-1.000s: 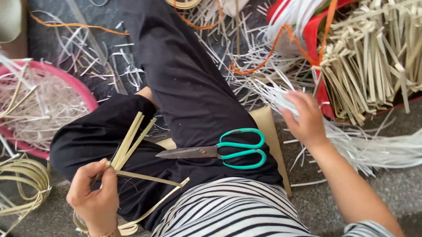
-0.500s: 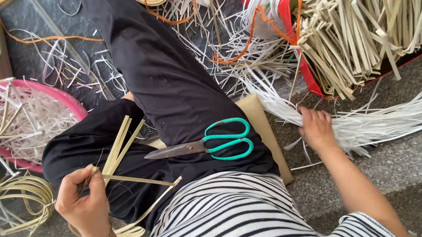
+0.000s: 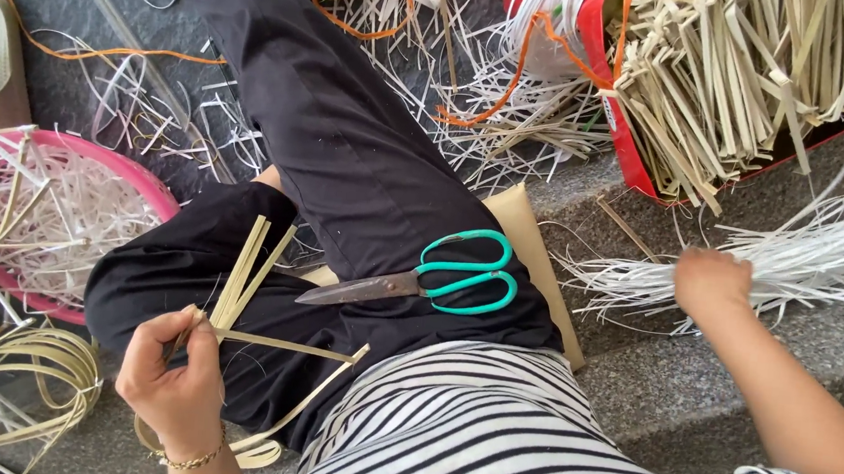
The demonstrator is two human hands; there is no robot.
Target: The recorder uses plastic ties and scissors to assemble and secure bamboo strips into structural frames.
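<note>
I am seeing a person wearing a top (image 3: 486, 443) striped in black and white, with short sleeves leaving both forearms bare; loose black trousers (image 3: 347, 171) are covering the legs; a thin gold chain bracelet (image 3: 186, 459) is circling the left wrist.

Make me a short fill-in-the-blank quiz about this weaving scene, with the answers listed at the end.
1. The scissors lying on the person's lap have ____ handles.
2. The left hand pinches flat tan strips, while the right hand reaches into a bundle of ____ strips.
3. The round basket full of pale offcuts is ____.
4. The left wrist wears a thin gold ____.

Answers: green; white; pink; bracelet
</note>
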